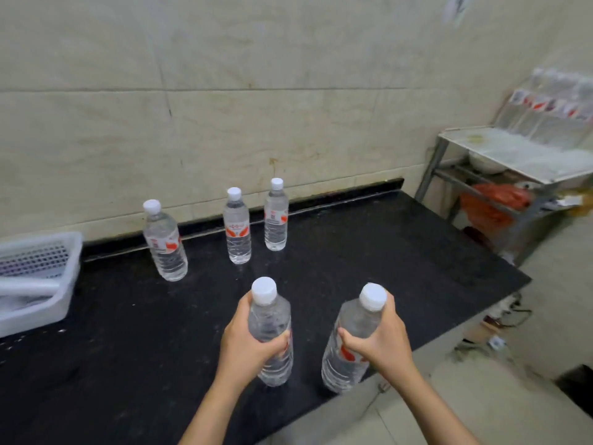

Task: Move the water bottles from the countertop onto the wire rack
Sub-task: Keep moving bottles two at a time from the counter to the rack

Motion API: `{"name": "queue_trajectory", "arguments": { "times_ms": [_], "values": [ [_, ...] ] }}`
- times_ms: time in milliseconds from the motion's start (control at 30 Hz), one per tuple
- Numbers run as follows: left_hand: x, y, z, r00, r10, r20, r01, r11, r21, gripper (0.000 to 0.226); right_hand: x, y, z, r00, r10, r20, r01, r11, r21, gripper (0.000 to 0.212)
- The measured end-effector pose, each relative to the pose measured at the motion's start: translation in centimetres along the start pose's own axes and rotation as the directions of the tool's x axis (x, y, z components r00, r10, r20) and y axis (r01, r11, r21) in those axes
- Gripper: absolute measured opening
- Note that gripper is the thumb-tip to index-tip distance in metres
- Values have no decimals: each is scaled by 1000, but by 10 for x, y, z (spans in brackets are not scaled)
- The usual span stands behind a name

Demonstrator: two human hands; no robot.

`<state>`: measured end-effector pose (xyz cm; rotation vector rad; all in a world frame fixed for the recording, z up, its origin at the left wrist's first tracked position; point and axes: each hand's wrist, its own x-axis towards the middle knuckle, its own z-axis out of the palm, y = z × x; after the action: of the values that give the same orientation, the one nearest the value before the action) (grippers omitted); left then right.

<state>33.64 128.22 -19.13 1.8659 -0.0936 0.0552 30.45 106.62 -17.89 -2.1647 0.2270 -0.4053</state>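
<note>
The left hand (248, 343) is curled tight round the middle of the left bottle (269, 317), which is near upright. The right hand (383, 343) grips the right bottle (356, 316) just below its neck, and that bottle is tilted. Both are at 6 o'clock by the front edge of the black counter (385, 245); I cannot tell whether they are lifted. Three more bottles (237, 229) stand at 11 to 12 o'clock by the wall. The wire rack (519, 155) is at 2 o'clock with blurred rack bottles (555, 104) on top, and a white basket (69, 268) sits at 9 o'clock
</note>
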Motion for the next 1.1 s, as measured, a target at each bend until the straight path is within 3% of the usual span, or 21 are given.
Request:
{"name": "queue_trajectory", "arguments": {
  "times_ms": [300,500,767,1100],
  "values": [
    [-38,52,123,994,-24,107,32,996,-80,63,-12,66,-119,992,-52,-113,49,998,-36,73],
    [-37,74,174,995,-21,98,29,997,-76,62,1,106,-180,988,12,-152,-23,997,-69,81],
    [21,100,260,993,1,121,3,999,-35,69,81,149,-258,981,-22,-192,-2,992,-124,73],
    [135,159,465,964,59,258,-8,981,-193,69,197,228,-384,972,76,-223,-121,973,-196,72]
  ]
}}
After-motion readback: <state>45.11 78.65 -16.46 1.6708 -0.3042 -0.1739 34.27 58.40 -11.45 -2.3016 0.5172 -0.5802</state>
